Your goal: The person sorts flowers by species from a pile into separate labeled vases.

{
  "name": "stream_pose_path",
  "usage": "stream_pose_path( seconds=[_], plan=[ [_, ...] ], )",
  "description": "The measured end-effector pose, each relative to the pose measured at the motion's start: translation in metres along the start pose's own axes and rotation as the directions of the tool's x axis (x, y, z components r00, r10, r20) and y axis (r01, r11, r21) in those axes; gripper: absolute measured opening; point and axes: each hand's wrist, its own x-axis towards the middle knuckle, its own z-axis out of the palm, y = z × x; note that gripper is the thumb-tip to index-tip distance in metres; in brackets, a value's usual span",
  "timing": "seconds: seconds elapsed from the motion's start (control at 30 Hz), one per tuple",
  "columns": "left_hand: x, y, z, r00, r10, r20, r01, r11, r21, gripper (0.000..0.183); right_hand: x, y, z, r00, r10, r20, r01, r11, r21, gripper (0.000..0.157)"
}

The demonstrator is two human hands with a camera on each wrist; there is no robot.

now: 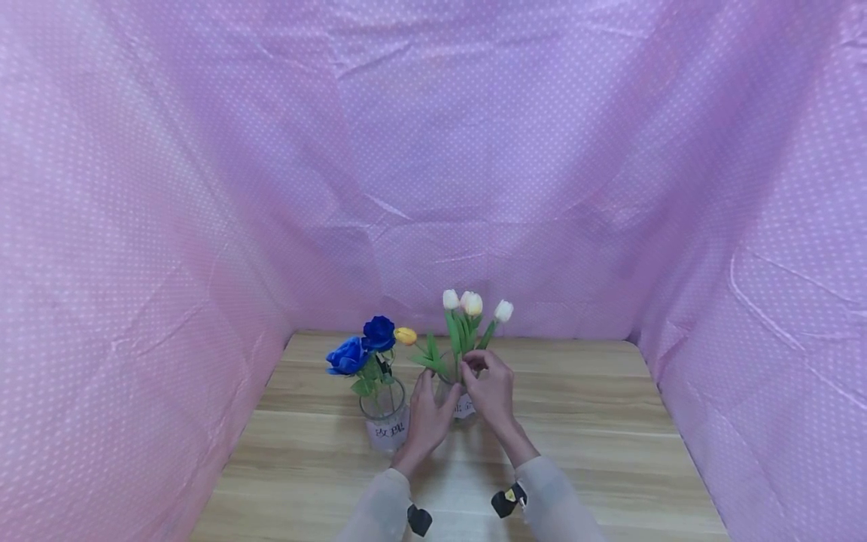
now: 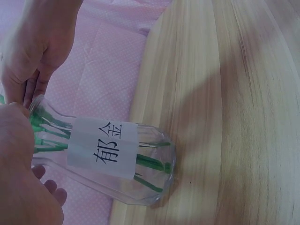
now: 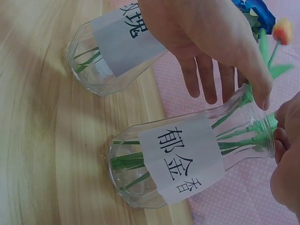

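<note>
A clear glass vase (image 3: 126,183) with a white paper label (image 3: 183,159) stands on the table, green stems inside it. Several white and pale tulips (image 1: 473,304) rise from its mouth, and a yellow-orange tulip (image 1: 406,336) leans out to the left. My left hand (image 1: 428,418) holds the vase at its neck, thumb near the rim and fingers reaching round the far side. At the mouth's right side, my right hand (image 1: 492,388) pinches among the green tulip stems with thumb and curled fingers. The pinched stem itself is mostly hidden by the fingers.
Left of my hands stands a second labelled glass vase (image 1: 382,410) holding two blue roses (image 1: 349,355), close beside my left hand. The wood-grain table (image 1: 305,467) is enclosed by pink dotted cloth (image 1: 433,165) at the back and sides. Both wrists carry small black devices (image 1: 504,503).
</note>
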Motion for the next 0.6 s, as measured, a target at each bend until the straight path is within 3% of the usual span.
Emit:
stream_pose_path(
  seconds=[0.4,0.6],
  plan=[
    [-0.004,0.0,0.0,0.997,-0.077,0.013,0.077,0.997,-0.015,0.082,-0.001,-0.003,-0.002,0.998,-0.05,-0.026,0.051,0.998,0.025,0.017],
    [-0.012,0.001,-0.001,0.997,-0.077,0.013,0.077,0.997,0.005,0.085,-0.005,-0.006,-0.011,0.996,-0.091,-0.019,0.091,0.996,0.018,0.018]
  ],
)
